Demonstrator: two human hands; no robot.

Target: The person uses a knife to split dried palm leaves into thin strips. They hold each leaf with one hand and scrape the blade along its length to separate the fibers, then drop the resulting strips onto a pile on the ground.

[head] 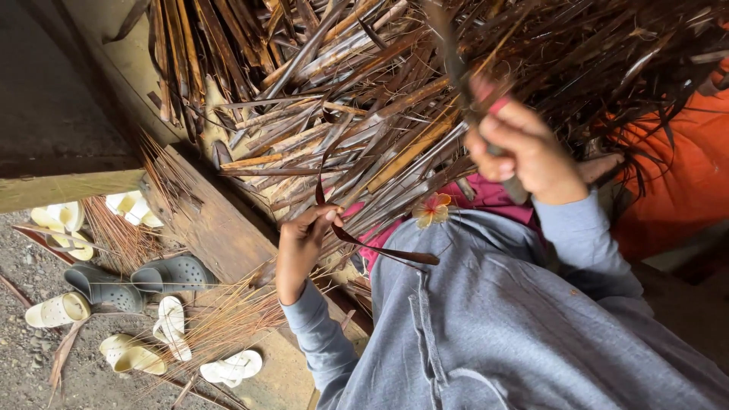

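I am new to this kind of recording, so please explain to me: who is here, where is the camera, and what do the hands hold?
There is no machine. A person in a grey long-sleeved top works with bare hands, and the one camera sits on the head, looking down. The left hand pinches a curling dark brown strip. The right hand grips a handle with a pink part, perhaps a knife; its blade is blurred. Before the hands lies a big pile of dry brown leaf strips over a wooden beam. On the gravel ground at the left lie sandals and clogs.
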